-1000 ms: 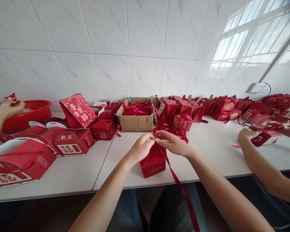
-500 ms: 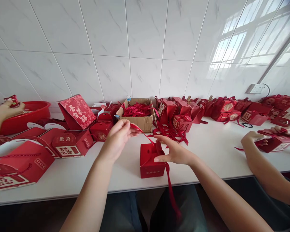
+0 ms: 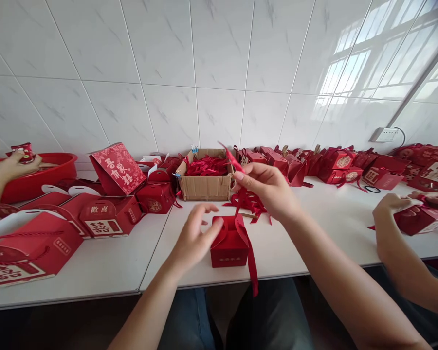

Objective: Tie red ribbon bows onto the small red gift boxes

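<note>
A small red gift box (image 3: 229, 255) stands in front of me near the table's edge, its top flaps partly raised with a gap between them. Pinched in my right hand (image 3: 268, 187), above and behind the box, is a red ribbon (image 3: 253, 265) that passes by the flaps and hangs down the box's right side over the edge. My left hand (image 3: 193, 238) is at the box's left side, thumb tip against the left flap, fingers apart and curved.
Behind the box are a cardboard box (image 3: 204, 188) of red ribbons and loose ribbons (image 3: 250, 204). Red gift boxes (image 3: 107, 218) line both sides. A co-worker's hand (image 3: 20, 163) holds a packet over a red basin (image 3: 58, 170); another person's hands (image 3: 392, 206) hold a box at right.
The ribbon's upper end has passed from my left hand to my right, which rose from the box. My left hand came down to the box's left flap.
</note>
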`<control>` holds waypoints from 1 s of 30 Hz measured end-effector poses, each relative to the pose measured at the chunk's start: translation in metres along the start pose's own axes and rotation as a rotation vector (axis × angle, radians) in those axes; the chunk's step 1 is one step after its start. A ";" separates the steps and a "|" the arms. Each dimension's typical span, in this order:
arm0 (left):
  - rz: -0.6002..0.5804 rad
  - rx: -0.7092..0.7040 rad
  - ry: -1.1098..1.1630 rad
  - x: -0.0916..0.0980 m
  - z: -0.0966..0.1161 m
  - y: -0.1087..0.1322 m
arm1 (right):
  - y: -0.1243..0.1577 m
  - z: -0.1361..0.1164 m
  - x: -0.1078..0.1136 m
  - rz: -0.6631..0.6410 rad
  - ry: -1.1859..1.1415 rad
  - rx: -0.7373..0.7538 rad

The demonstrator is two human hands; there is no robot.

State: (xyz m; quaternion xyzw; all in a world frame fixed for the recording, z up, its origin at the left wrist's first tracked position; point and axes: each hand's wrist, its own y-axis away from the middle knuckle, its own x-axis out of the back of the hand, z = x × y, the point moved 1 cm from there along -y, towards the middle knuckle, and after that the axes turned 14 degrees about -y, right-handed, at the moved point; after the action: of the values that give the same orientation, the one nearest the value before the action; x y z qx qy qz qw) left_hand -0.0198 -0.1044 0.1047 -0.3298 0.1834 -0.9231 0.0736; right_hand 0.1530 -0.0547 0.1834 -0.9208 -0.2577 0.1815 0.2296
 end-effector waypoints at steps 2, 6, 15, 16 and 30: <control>-0.036 -0.071 -0.161 -0.013 -0.011 0.012 | -0.001 -0.013 0.001 0.069 0.022 0.151; 0.025 -0.058 -0.242 -0.033 -0.023 0.024 | 0.003 -0.037 -0.001 0.266 0.074 0.439; 0.199 0.226 0.116 -0.023 -0.031 0.022 | 0.028 0.002 0.000 -0.044 0.659 0.085; 0.198 0.256 0.159 -0.021 -0.033 0.022 | 0.031 0.014 -0.001 -0.120 0.776 0.021; 0.169 0.305 0.259 -0.020 -0.034 0.027 | 0.031 0.069 -0.015 -0.188 1.092 -0.236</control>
State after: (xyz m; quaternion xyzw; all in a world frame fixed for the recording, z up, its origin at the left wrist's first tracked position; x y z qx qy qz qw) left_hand -0.0256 -0.1138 0.0581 -0.1768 0.0766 -0.9654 0.1757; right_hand 0.1215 -0.0643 0.1134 -0.8736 -0.2012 -0.3722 0.2405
